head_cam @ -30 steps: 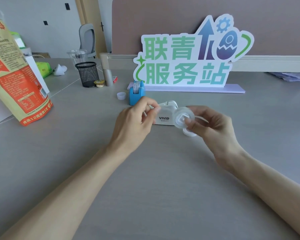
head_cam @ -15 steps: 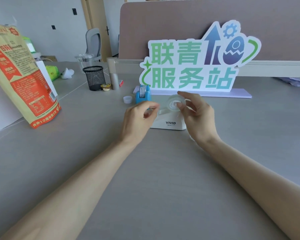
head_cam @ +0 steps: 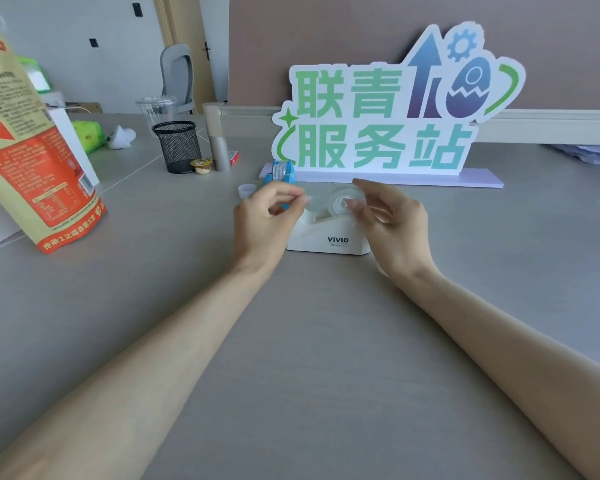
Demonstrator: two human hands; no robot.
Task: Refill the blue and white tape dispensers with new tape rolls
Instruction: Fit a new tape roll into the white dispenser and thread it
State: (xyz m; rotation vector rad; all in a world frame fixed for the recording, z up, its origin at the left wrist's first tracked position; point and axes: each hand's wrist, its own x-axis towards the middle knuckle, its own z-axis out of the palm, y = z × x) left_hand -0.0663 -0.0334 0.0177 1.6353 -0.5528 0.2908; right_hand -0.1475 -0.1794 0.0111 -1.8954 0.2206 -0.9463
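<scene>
The white tape dispenser [head_cam: 329, 237], marked VIVID, stands on the grey desk in front of me. A clear tape roll [head_cam: 342, 201] sits in its cradle. My right hand [head_cam: 392, 223] is beside the roll, with its fingertips touching the roll's side. My left hand [head_cam: 265, 220] pinches the clear tape end [head_cam: 309, 201] between thumb and forefinger over the cutter end of the dispenser. Behind my left hand the blue tape dispenser [head_cam: 282, 172] stands with a printed roll in it, partly hidden.
A big standing sign [head_cam: 388, 112] fills the back of the desk. A small white cap [head_cam: 247, 190] lies left of the blue dispenser. A black mesh cup [head_cam: 178, 145], a small pudding cup [head_cam: 201, 165] and a tall paper bag [head_cam: 25, 150] stand at the left.
My right hand carried the clear roll from in front of the white dispenser up and into its cradle. My left hand rose with the tape end. The camera moved closer.
</scene>
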